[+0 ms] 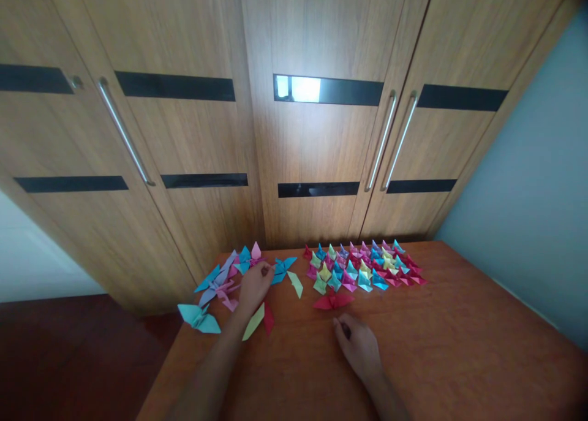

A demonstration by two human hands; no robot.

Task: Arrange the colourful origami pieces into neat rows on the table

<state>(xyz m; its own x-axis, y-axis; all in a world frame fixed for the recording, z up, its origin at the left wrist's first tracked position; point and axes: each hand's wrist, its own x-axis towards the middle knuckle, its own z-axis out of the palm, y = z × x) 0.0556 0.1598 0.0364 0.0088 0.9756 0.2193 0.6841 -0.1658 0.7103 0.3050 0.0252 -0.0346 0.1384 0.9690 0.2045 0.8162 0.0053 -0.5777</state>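
My left hand (255, 288) reaches over a loose group of folded paper cranes, its fingers closed in a pinch. Whatever may be in that pinch is hidden. Right beside its fingertips lies a blue paper crane (282, 270); whether they touch it I cannot tell. My right hand (361, 347) rests low over the table, fingers curled together, with nothing visible in them. Just beyond those fingers a red paper crane (334, 301) lies with its wings spread. Under my left wrist, a yellow-green and red folded paper piece (255, 322) is partly covered.
Several rows of small colourful paper cranes (351, 268) stand at the table's back. Purple cranes (220, 280) and a turquoise crane (199, 318) lie at the left edge. A wooden wardrobe (312, 145) borders the brown table (459, 341) behind; a pale wall (528, 194) is right.
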